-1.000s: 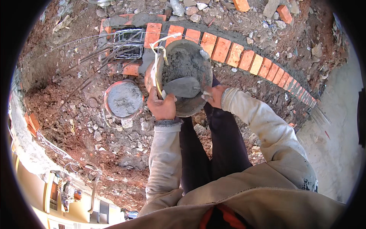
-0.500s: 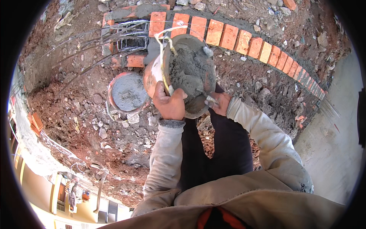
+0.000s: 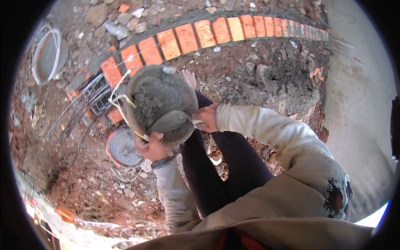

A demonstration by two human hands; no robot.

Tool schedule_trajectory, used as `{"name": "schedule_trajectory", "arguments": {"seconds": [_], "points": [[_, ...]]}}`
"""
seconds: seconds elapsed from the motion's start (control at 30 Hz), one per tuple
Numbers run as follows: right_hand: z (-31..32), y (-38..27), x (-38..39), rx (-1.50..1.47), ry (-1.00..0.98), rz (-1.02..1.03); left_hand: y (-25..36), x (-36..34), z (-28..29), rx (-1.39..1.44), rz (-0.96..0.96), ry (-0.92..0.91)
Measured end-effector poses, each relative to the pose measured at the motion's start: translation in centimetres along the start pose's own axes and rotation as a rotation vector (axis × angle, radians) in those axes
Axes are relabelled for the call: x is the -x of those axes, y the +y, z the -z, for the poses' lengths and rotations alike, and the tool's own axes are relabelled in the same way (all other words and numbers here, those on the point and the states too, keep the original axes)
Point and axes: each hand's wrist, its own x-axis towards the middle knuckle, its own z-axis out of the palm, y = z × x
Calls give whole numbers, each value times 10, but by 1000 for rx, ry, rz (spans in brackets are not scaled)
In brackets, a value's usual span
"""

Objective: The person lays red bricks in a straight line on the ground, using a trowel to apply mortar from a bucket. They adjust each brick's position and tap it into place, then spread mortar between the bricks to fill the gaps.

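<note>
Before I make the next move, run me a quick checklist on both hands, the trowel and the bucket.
1. Left hand on the rim of the mortar bucket: ok, thumb over the near-left edge.
2. Right hand on the trowel: ok, gripping its handle.
3. Trowel blade within the bucket's mouth: ok.
4. Mortar available: ok, a rough grey mass lies inside.
5. Gap between bucket and brick row: cannot tell, as the bucket overlaps the nearest bricks in this view.
6. Bucket supported underneath: cannot tell, its base is hidden.
</note>
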Motion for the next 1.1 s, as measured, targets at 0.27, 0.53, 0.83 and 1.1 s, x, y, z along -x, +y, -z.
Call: {"name": "schedule_trajectory", "arguments": {"seconds": [0.27,0.53,0.83,1.1], "points": [[37,46,31,-10,323,-338,21,3,-26,-121,-44,-168],[-27,2,31,-297,178,-212,38,9,-61,-337,-62,-248],[9,31,67,-127,556,-117,42,6,-85,-274,-151,-293],[75,97,50,0,159,-495,30,-8,-150,-377,-234,-366]]}}
